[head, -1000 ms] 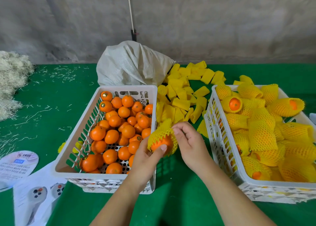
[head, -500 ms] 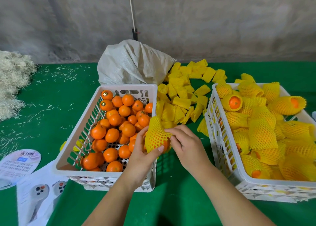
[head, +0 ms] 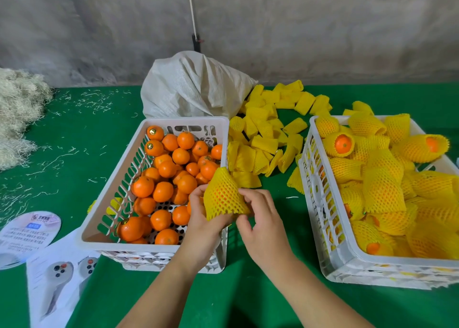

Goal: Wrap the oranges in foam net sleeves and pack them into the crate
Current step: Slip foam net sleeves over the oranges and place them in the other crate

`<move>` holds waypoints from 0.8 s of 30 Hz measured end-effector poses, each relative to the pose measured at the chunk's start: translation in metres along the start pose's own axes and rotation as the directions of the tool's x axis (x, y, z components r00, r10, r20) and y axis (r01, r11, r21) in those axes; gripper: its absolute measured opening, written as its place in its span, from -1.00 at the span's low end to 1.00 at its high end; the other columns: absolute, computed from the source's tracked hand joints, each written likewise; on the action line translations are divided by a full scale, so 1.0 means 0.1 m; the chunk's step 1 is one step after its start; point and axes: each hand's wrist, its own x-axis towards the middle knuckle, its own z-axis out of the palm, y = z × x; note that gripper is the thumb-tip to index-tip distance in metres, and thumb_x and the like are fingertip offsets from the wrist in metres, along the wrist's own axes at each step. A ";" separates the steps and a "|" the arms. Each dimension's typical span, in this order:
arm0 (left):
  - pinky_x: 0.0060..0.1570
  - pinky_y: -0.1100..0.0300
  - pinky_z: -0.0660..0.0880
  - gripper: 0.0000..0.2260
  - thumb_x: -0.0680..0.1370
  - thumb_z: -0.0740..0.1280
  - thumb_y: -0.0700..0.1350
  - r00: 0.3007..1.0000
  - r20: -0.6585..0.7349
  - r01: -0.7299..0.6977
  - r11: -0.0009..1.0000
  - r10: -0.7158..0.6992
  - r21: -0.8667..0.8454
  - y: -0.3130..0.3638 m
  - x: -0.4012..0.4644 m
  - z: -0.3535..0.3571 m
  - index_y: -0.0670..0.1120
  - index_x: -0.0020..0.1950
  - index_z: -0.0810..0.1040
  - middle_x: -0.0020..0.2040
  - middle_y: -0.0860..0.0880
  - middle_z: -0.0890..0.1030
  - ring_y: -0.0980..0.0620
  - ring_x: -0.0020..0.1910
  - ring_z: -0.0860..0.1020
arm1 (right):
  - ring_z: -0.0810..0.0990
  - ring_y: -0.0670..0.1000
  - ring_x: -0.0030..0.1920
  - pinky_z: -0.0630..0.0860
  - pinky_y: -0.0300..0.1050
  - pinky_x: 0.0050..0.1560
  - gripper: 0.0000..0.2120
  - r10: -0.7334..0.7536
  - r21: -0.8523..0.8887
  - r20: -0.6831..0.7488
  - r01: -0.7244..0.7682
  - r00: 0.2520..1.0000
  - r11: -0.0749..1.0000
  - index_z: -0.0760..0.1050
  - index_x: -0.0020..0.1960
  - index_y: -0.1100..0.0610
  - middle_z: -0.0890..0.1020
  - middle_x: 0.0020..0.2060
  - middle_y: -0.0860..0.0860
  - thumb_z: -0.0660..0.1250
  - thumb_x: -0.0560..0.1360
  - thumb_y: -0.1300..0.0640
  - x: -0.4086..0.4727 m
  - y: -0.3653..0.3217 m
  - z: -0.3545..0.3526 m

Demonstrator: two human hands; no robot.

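Head view: we hold one orange (head: 221, 195) in a yellow foam net sleeve (head: 224, 193) above the green counter (head: 268, 186), between the two white crates. Our left hand (head: 202, 219) grips the sleeve from below; our right hand (head: 260, 218) pinches its right edge. Fruit shows only through the mesh, so we judge the wrap nearly done. Risks as we see them: the open lower end could let the orange slip out toward the counter if the left hand loosens; the right-hand crate (head: 320, 230) is already heaped with wrapped oranges (head: 383, 191), so a careless drop may roll off.
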 end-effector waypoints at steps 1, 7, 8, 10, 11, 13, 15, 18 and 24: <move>0.16 -0.12 0.64 -0.33 0.34 0.71 -0.10 1.000 0.008 -0.006 1.000 0.006 0.014 0.01 0.01 0.00 0.31 0.28 0.46 0.22 -0.04 0.65 -0.19 0.26 0.65 | 0.50 -0.16 0.15 0.53 -0.25 0.04 -0.60 -0.003 0.010 -0.025 0.003 1.000 1.000 0.47 0.32 0.06 0.47 0.21 -0.05 0.34 0.51 0.29 0.00 0.02 0.00; 0.12 -0.18 0.67 -0.27 0.34 0.63 -0.13 0.991 -0.112 -0.062 0.996 0.070 0.068 -0.02 0.03 0.08 0.24 0.42 0.44 0.20 -0.08 0.66 -0.22 0.20 0.67 | 0.53 -0.17 -0.04 0.52 -0.21 -0.08 -0.81 0.054 0.016 0.051 -0.055 0.997 0.998 0.54 0.13 0.12 0.47 0.02 -0.10 0.34 0.54 0.29 -0.04 0.13 0.01; 0.12 -0.18 0.67 -0.27 0.32 0.60 -0.12 0.989 -0.135 -0.055 0.997 0.062 0.055 0.00 0.02 0.09 0.25 0.41 0.43 0.21 -0.11 0.64 -0.23 0.19 0.66 | 0.54 -0.14 -0.03 0.52 -0.20 -0.05 -0.83 0.059 0.023 0.098 -0.061 0.993 0.998 0.54 0.10 0.11 0.48 0.02 -0.12 0.33 0.53 0.28 -0.04 0.13 0.00; 0.15 -0.19 0.66 -0.24 0.30 0.59 -0.11 0.986 -0.160 -0.043 0.999 0.047 0.030 0.03 0.01 0.09 0.26 0.42 0.38 0.25 -0.15 0.60 -0.22 0.21 0.65 | 0.57 -0.09 0.00 0.51 -0.24 -0.03 -0.83 0.151 0.143 0.158 -0.173 0.976 0.974 0.55 0.05 0.01 0.54 0.00 -0.16 0.30 0.50 0.19 -0.04 0.11 -0.01; 0.15 -0.15 0.65 -0.23 0.34 0.60 -0.12 0.988 -0.142 -0.054 0.997 0.062 0.060 0.05 0.00 0.09 0.27 0.43 0.35 0.26 -0.12 0.59 -0.19 0.21 0.64 | 0.60 -0.10 0.03 0.51 -0.29 -0.02 -0.82 0.251 0.271 0.157 -0.286 0.955 0.919 0.55 0.07 -0.07 0.58 0.00 -0.18 0.31 0.49 0.09 -0.02 0.05 -0.03; 0.10 0.05 0.65 -0.24 0.43 0.61 -0.17 0.989 -0.039 -0.130 0.969 0.141 0.208 0.06 -0.02 0.08 0.29 0.45 0.30 0.26 0.09 0.60 -0.02 0.20 0.66 | 0.63 -0.18 0.13 0.55 -0.31 0.03 -0.68 0.400 0.517 0.199 -0.443 0.894 0.732 0.49 0.19 -0.25 0.63 0.09 -0.25 0.41 0.45 -0.13 0.02 -0.06 -0.01; 0.09 0.30 0.59 -0.21 0.48 0.61 -0.23 0.976 0.095 -0.217 0.913 0.196 0.346 0.05 -0.07 0.10 0.30 0.47 0.26 0.26 0.37 0.52 0.20 0.25 0.60 | 0.61 -0.24 0.21 0.59 -0.29 0.08 -0.37 0.437 0.579 0.287 -0.518 0.852 0.630 0.35 0.36 -0.33 0.59 0.16 -0.36 0.54 0.37 -0.24 0.05 -0.12 0.06; 0.17 0.47 0.48 -0.07 0.52 0.56 -0.27 0.947 0.235 -0.307 0.830 0.218 0.466 0.04 -0.15 0.17 0.47 0.52 0.10 0.42 0.53 0.31 0.38 0.38 0.45 | 0.59 -0.28 0.21 0.61 -0.25 0.15 -0.17 0.485 0.515 0.274 -0.552 0.831 0.656 0.26 0.42 -0.41 0.54 0.25 -0.33 0.61 0.29 -0.18 0.02 -0.12 0.05; 0.17 0.20 0.63 -0.17 0.60 0.48 -0.14 0.951 0.299 -0.170 0.936 0.074 0.309 0.13 -0.09 -0.08 0.36 0.64 0.06 0.56 0.18 0.41 -0.10 0.27 0.66 | 0.39 -0.54 0.16 0.42 -0.61 -0.06 -0.24 0.481 0.307 0.010 -0.461 0.877 0.833 0.20 0.26 -0.62 0.33 0.13 -0.66 0.60 0.39 -0.05 -0.10 0.18 -0.65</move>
